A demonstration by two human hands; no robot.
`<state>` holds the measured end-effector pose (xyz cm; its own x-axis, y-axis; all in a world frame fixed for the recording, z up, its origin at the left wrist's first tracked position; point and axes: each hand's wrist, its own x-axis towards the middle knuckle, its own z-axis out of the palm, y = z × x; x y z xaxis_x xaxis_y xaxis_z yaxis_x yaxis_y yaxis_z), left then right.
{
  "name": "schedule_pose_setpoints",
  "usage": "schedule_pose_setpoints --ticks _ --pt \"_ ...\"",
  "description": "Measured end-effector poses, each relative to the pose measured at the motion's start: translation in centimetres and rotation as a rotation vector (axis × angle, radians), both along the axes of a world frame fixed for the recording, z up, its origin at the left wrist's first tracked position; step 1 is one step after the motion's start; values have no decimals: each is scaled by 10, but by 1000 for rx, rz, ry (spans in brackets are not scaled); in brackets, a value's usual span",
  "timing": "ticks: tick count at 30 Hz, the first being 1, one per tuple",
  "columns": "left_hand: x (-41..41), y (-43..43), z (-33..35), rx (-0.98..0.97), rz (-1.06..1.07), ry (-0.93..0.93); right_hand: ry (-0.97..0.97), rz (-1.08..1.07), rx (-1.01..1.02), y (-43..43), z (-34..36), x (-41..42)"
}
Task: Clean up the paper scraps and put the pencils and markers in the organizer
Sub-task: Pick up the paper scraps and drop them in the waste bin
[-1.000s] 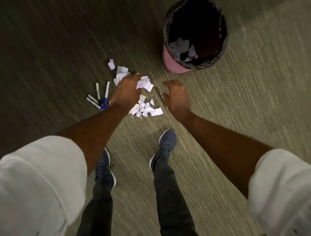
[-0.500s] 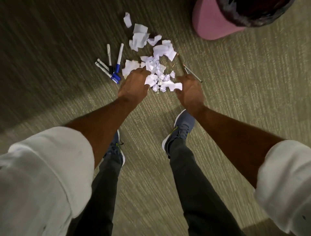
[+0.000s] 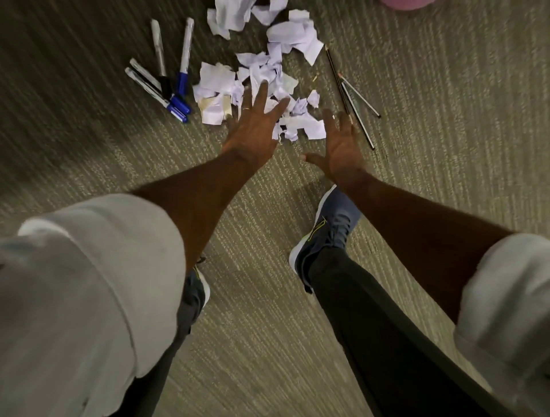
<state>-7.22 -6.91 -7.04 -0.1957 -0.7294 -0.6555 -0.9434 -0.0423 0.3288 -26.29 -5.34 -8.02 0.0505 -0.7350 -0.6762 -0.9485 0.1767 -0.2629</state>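
A heap of torn white paper scraps [image 3: 268,74] lies on the carpet at the top middle. My left hand [image 3: 256,125] is spread flat, fingers apart, over the heap's near left side. My right hand [image 3: 339,145] is open at the heap's near right edge, holding nothing. Several markers [image 3: 166,74] with blue and black caps lie fanned out left of the paper. Three thin pencils [image 3: 351,95] lie on the carpet right of the paper, just beyond my right fingertips. No organizer is in view.
A sliver of the pink bin [image 3: 404,3] shows at the top edge, right of the scraps. My two shoes [image 3: 327,232] stand on the grey-green carpet [image 3: 446,134] below my hands. White sleeves fill the lower corners.
The view has dropped closer to the floor; the bin has slid almost out of frame at the top. Both hands have opened out flat and the pencils now show fully.
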Motion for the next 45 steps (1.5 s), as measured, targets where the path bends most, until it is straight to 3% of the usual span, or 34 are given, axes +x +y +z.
schedule_pose_setpoints --ticks 6,9,14,22,28,34,45 --pt "-10 10 -48 -91 -144 -72 3 113 -106 -6 -38 1" --pt "-15 12 -63 -131 -174 -136 92 202 -126 -5 -53 9" --pt "-19 8 -75 -201 -192 -170 77 197 -227 -1 -63 23" --pt "-7 3 -73 -178 -128 29 115 197 -288 -8 -70 31" --pt "0 5 -63 -261 -98 75 15 198 -387 -13 -59 34" --pt "7 6 -39 -278 -15 69 -22 -34 -399 -16 -33 41" --pt "14 -20 73 -295 47 97 -61 -79 -376 -47 77 40"
